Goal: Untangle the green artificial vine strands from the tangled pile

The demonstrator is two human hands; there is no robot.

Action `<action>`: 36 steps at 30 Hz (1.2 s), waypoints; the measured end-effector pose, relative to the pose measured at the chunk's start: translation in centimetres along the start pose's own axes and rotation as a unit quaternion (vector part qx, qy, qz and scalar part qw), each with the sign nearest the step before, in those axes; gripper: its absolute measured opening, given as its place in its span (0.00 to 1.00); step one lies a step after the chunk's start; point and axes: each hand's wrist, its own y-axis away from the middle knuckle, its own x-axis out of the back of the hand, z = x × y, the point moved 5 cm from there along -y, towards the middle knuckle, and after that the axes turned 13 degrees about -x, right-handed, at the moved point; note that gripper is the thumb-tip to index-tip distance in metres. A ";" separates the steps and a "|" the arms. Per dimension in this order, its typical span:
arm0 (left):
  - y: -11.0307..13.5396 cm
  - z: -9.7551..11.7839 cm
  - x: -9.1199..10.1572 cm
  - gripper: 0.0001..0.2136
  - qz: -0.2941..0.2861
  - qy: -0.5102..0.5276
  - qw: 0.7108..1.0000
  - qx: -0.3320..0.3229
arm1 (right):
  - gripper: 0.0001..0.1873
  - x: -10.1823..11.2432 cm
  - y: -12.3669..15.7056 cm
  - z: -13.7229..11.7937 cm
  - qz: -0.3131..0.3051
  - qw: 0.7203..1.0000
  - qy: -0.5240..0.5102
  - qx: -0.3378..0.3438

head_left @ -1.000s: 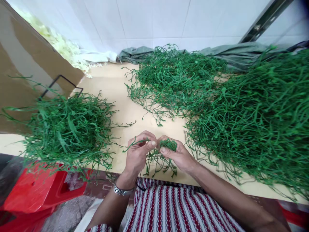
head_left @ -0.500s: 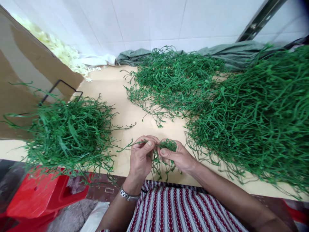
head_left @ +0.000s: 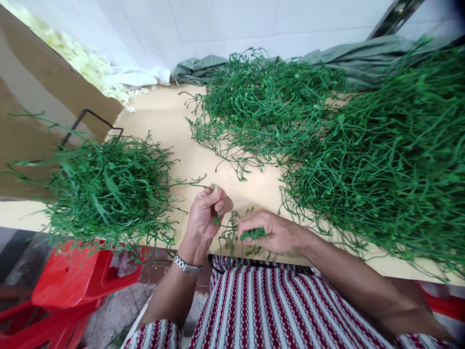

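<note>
My left hand (head_left: 207,213) is raised a little over the table's front part, its fingers pinched on thin green stems (head_left: 217,219) that look like artificial flower stems. My right hand (head_left: 276,231), slightly lower and to the right, is wrapped round a small bunch of the same stems (head_left: 253,234). Their ends dangle between the two hands, blurred by motion. A loose pile of stems (head_left: 109,189) lies left of my left hand. Beyond and right of my right hand spread a back heap (head_left: 265,106) and a larger heap (head_left: 385,179).
The cream tabletop (head_left: 156,114) runs up to a white tiled wall (head_left: 225,24). At left stand a cardboard box (head_left: 32,97) and a black wire frame (head_left: 98,118), with pale yellow petals (head_left: 80,58) behind. Grey-green cloth (head_left: 370,60) edges the back. A red stool (head_left: 69,276) is below.
My hands have come apart: the left has risen and turned with its stems, the right has rolled palm-down round its bunch. The view has shifted slightly.
</note>
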 end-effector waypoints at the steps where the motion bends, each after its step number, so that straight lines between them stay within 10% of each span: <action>1: -0.1 0.2 0.1 0.10 -0.001 0.001 1.000 -0.007 | 0.12 0.4 0.2 -0.5 0.018 1.000 0.009 0.002; 8: -0.4 2.3 0.5 0.09 -0.012 -0.030 0.996 -0.088 | 0.10 3.7 3.0 -2.7 0.171 0.981 0.061 0.067; 16: -0.5 4.2 -0.5 0.11 -0.082 -0.014 0.984 -0.157 | 0.13 3.5 2.9 1.6 0.308 0.943 -0.101 -0.073; 26: -0.3 4.7 -1.1 0.21 -0.111 0.000 0.971 -0.214 | 0.14 1.8 0.6 3.5 0.280 0.894 0.275 -0.219; 36: -0.3 6.8 0.6 0.18 -0.118 -0.053 0.950 -0.284 | 0.06 2.5 1.7 2.8 0.264 0.939 0.144 -0.164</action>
